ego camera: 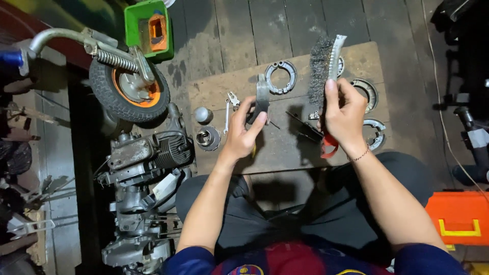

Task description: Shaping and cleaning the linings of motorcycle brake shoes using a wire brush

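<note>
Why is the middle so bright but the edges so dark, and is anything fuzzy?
Head view: light falls from above onto the wooden board, so both hands cast dark shadows on it; the wire brush in the right hand and the curved metal piece in the left hand look sharp; the corners fade into dim, and the engine looks stretched sideways.

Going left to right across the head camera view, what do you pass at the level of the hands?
Small wheel → engine → metal cap → left hand holding a brake shoe → right hand holding a wire brush → brake shoe on the board → orange toolbox.
</note>
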